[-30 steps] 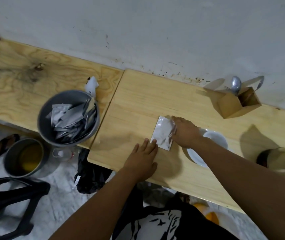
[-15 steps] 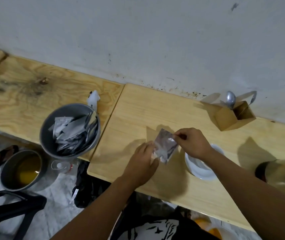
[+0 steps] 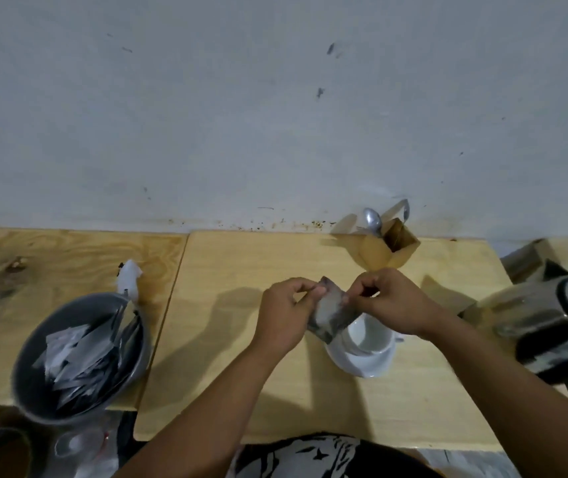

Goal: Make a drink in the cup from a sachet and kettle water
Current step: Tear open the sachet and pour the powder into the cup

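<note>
A silvery sachet [image 3: 331, 311] hangs in the air above the table, just left of the white cup [image 3: 369, 334]. My left hand [image 3: 284, 313] pinches its top left corner and my right hand [image 3: 391, 300] pinches its top right corner. The cup stands on a white saucer [image 3: 367, 365] and looks empty. At the right edge stands the dark kettle [image 3: 562, 326] with its lid end toward me, blurred.
A grey bowl [image 3: 79, 357] full of several sachets sits at the left table's front edge. A cardboard holder [image 3: 384, 251] with a spoon [image 3: 372, 220] stands by the wall. A white scrap [image 3: 130, 277] lies behind the bowl. The wooden table [image 3: 241, 263] ends near my body.
The sachet lay flat on the table under both hands; both hands have lifted it and now hold it upright by its top corners beside the cup. The view has tilted up toward the wall.
</note>
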